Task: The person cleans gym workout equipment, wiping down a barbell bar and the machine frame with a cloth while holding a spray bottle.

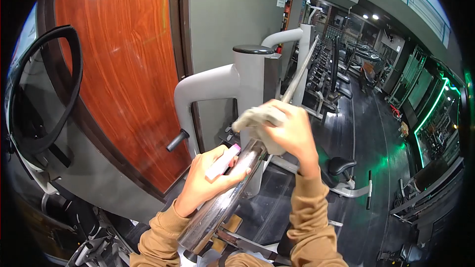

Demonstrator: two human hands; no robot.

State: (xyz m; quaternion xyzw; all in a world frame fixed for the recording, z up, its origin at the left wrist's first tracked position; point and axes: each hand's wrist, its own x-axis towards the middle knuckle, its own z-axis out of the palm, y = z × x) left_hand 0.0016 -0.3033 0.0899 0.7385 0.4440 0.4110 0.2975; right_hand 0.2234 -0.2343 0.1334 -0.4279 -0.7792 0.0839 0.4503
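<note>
Polished chrome cylindrical bar sleeve (pixel 217 217): one, slanting from the lower centre up to the cloth, between the person's forearms. Slim pale metal shaft (pixel 303 66): one, running on from beyond the cloth toward the upper right.

Left hand (pixel 202 175): beside the sleeve, fingers curled closed about a small white block-shaped object with a pink end (pixel 220 164); thumb extended over the chrome, contact with it not certain. Exact kind of object cannot be told.

Right hand (pixel 293 131): at the sleeve's far end, fingers bent closed over a crumpled cream fabric cloth (pixel 253 118), which lies against the metal. Both wrists in tan, wrinkled sleeves.

Surroundings: light-grey metal upright post with a black cap (pixel 250 81), just behind the cloth; glossy red-brown wood-grain panel (pixel 118 69), left; black padded seat (pixel 341 165), right; dark floor (pixel 363 138); green light strip (pixel 429 113), far right.
</note>
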